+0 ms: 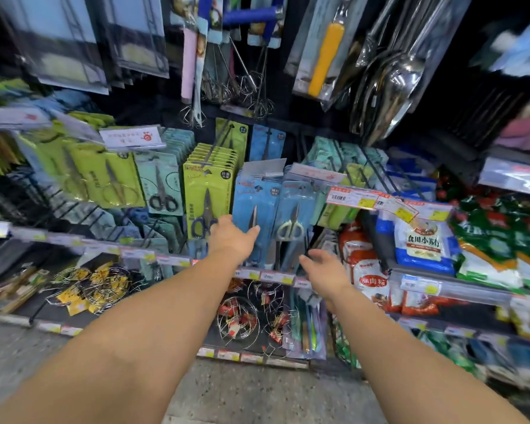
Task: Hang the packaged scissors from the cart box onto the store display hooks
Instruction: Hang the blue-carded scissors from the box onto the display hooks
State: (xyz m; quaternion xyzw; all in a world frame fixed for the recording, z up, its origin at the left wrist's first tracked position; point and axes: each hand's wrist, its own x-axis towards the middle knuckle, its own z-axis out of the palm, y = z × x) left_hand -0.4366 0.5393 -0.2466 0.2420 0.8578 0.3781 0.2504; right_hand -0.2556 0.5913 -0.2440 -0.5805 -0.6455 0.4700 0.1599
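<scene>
This is a shop aisle: packaged scissors [207, 191] hang in rows on display hooks [214, 145], price tags [354, 198] clip to the shelf edges, ladles [395, 84] dangle above (still in wrappers), and food packets [423, 243] fill the neighbouring shelves.

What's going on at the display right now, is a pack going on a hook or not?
A person is reaching both bare arms toward the hanging scissor packs. The left hand rests with straight fingers against a blue scissors pack hanging on its hook, beside the green packs. The right hand hovers open below a second blue pack, holding nothing. No loose pack is in either hand, and the cart box is out of view.
</scene>
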